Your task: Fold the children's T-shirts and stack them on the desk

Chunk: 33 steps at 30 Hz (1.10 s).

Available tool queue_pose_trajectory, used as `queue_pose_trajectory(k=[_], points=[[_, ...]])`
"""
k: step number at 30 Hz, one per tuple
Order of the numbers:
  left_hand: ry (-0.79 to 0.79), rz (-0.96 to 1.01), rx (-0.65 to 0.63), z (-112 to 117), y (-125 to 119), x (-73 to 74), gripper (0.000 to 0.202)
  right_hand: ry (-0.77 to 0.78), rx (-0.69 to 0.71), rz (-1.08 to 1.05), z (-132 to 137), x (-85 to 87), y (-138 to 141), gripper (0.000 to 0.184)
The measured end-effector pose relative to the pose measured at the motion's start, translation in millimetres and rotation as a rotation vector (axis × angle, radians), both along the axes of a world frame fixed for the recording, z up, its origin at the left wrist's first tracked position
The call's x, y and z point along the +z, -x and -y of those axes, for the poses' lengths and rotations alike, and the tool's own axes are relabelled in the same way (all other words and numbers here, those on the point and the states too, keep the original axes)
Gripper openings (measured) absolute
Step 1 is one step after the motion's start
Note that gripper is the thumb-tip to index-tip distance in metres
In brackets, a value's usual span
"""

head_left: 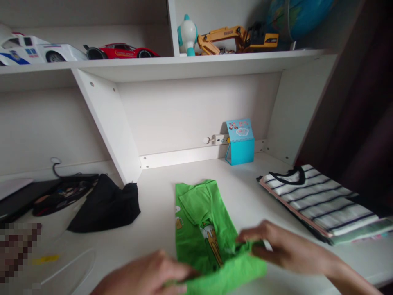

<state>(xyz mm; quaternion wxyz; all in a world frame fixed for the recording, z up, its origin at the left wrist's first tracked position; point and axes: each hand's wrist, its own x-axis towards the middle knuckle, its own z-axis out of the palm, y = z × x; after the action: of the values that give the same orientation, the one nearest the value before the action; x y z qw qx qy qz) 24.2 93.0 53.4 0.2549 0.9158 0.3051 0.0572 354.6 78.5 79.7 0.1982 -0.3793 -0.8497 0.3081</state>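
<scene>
Mid-fold, apparently: left hand [147, 274] and right hand [276, 246] each pinch turned-up hem of bright green cotton T-shirt [196, 213] on white desk [159, 205].

Upper shelf [184, 63]: white toy police car [27, 49] far left, red toy sports car [121, 51] just beside it, then past the divider a white-and-teal toy figure [187, 35], a yellow toy excavator [239, 37] and a globe [297, 16] at the right end. White desk [239, 192]: blue stand-up card [241, 141] at the back wall next to a white socket [219, 139], and a crumpled black cloth [106, 205] left, by the slanted shelf support [107, 123]. A black-and-white striped shirt [319, 198] lies folded on top of a stack at the right edge.
</scene>
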Motion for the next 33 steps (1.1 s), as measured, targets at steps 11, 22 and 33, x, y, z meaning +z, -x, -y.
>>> queue_pose_trajectory(k=[11, 22, 33], points=[[0.267, 0.181, 0.494, -235, -34, -34.1, 0.032, 0.031, -0.616, -0.049, -225, -85.7, 32, 0.022], [0.087, 0.149, 0.542, -247, -17, -63.9, 0.032, -0.093, -0.686, 0.128, -231, -114.5, 23, 0.024], [-0.314, 0.591, 0.425, -187, -39, 41.0, 0.026, -0.519, -0.712, -0.102, -167, 5.5, 10, 0.023]])
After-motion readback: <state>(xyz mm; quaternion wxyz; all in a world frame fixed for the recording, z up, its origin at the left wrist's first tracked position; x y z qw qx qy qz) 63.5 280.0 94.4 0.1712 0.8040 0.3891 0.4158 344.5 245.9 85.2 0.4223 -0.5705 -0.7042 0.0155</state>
